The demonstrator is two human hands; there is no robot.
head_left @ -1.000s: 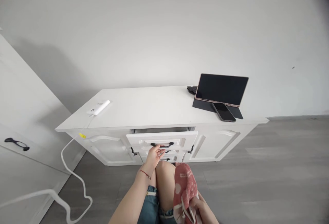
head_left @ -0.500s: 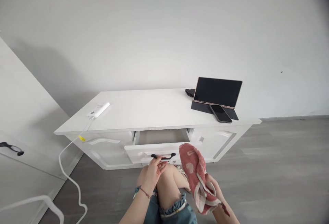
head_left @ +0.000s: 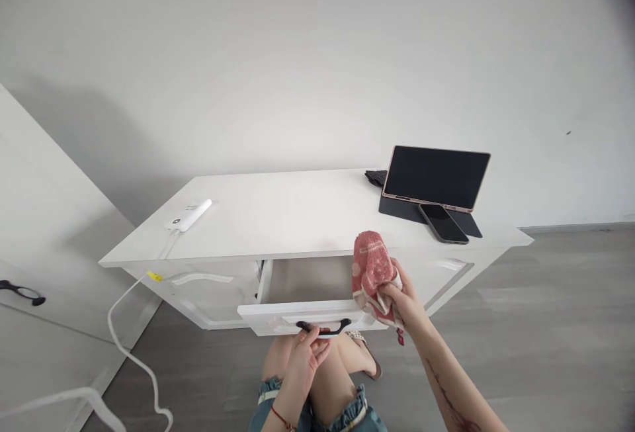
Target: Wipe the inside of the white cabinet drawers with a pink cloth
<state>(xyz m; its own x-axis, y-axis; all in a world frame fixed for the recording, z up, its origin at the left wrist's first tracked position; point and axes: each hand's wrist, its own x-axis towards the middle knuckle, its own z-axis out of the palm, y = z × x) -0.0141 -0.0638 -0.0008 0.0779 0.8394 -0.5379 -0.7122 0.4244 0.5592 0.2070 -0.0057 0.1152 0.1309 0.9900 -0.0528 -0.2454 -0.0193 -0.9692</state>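
My left hand (head_left: 303, 360) is hooked under the black handle (head_left: 325, 333) of a white drawer (head_left: 278, 316), with its fingers curled at the bar. The drawer stands pulled out of the white cabinet (head_left: 278, 214), and its visible inside is bare. In my right hand (head_left: 407, 303) is a bunched red-pink fuzzy cloth (head_left: 372, 263) with pale spots and whitish edging. The cloth is just above the right end of the drawer front and hides that corner. A small dark red tag or tie hangs below it.
On the cabinet top, a tablet (head_left: 436, 178) stands propped on its dark cover, with a phone (head_left: 444, 223) in front and a black folded item (head_left: 376, 178) behind. At left lies a white device (head_left: 191, 216) whose white cable (head_left: 129, 352) runs down to the floor.
The drawer has come further out toward me with my left hand at its handle. My right hand has carried the cloth forward and up, to the drawer's right end.
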